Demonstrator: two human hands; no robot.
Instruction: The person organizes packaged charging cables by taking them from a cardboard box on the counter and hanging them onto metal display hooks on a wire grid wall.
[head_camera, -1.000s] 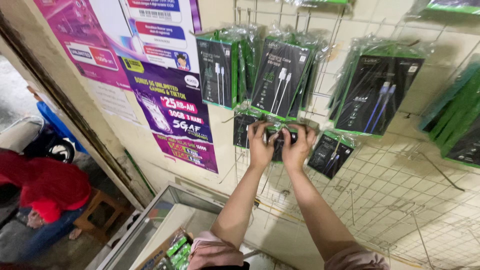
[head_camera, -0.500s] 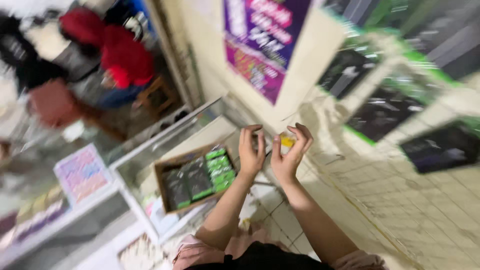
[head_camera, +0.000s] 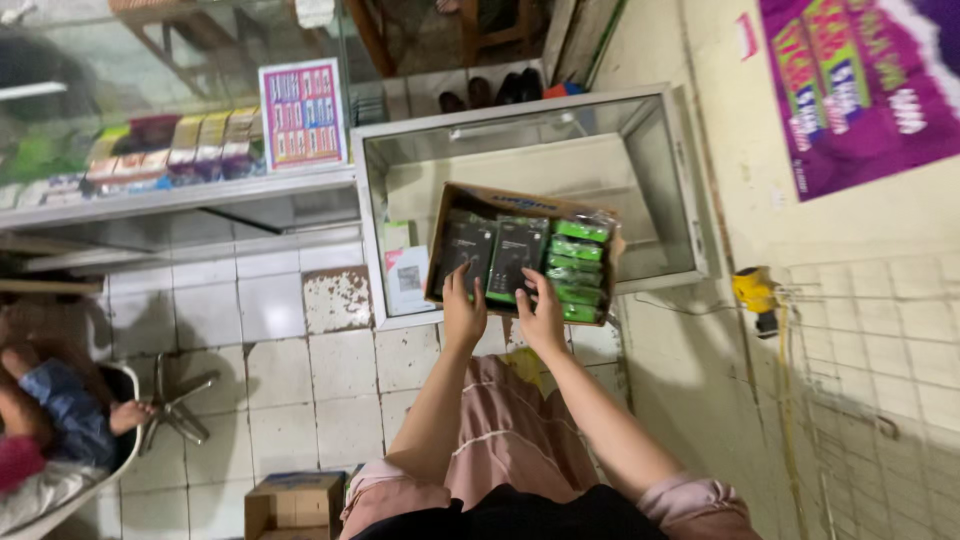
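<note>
Starting at the far left: a seated person (head_camera: 50, 420), partly in frame, sits on the tiled floor (head_camera: 290, 400), w/ a small cardboard carton (head_camera: 295, 505) lower down. Above, a glass counter shelf holds a pink printed card (head_camera: 302, 113).

Centre: a glass display case (head_camera: 660, 180) carries an open cardboard box (head_camera: 470, 195), filled w/ dark packets (head_camera: 500, 255) and green packets (head_camera: 575, 265). Left hand (head_camera: 463, 315) has fingers loosely curled, tips on a dark packet at the box's near edge; can't tell if it's actually pinched. Right hand (head_camera: 543, 318), fingers also bent, touches the next dark packet, approx. beside the green stack.

Step in hand, as I judge it: picking packets out of the box. Next move probably needs a firm pinch on one packet's edge and a straight lift, so neighbours don't slide.

Right side: a wire rack (head_camera: 880, 380) on the wall, a yellow fitting (head_camera: 752, 292), and a purple poster (head_camera: 860, 90).

Vs. half a sec ago: both hands were raised, near the wall, right one w/ something small and yellow; now they're down at the box, and the view is sharp, not blurred.
</note>
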